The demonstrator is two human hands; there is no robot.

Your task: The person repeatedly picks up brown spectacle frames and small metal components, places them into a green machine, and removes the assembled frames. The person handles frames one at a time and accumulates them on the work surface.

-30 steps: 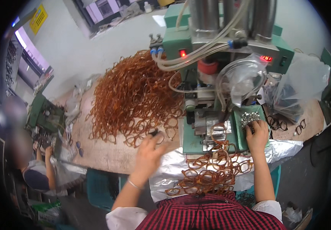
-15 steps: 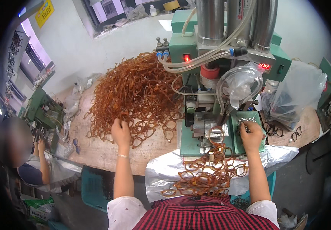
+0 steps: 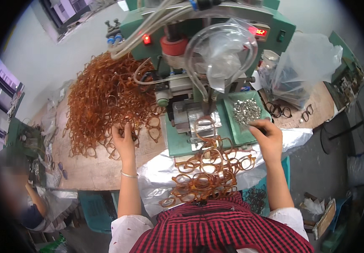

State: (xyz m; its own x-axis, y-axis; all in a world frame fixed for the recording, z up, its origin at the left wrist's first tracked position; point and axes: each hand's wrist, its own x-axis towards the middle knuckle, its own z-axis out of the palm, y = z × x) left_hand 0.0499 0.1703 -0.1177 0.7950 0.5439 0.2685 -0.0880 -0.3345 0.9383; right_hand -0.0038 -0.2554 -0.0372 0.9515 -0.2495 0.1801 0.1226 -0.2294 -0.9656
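At the front of a big heap of amber-brown eyeglass frames (image 3: 106, 101) reaches my left hand (image 3: 123, 141), its fingers and thumb apart among the nearest frames. My right hand (image 3: 268, 139) hovers at the front right of a green tray (image 3: 239, 134). Its thumb and fingertips are pinched together; whatever they hold is too small to make out. Small silvery metal parts (image 3: 246, 110) lie in the tray. Between my hands, one frame (image 3: 205, 127) rests at the press's metal fixture (image 3: 186, 120). More brown frames (image 3: 203, 181) lie in a cluster before it, close to my apron.
A green press (image 3: 283, 29) with clear hoses stands ahead. Silver foil (image 3: 148, 173) covers the front edge. Dark glasses (image 3: 279, 110) and plastic bags (image 3: 304, 71) lie to the right. A teal crate (image 3: 93, 211) stands below the table; another person (image 3: 38, 202) sits far left.
My right hand has come out of the tray of metal parts toward its front right edge, fingers pinched. My left hand stays at the heap, its fingers now apart. The view has shifted.
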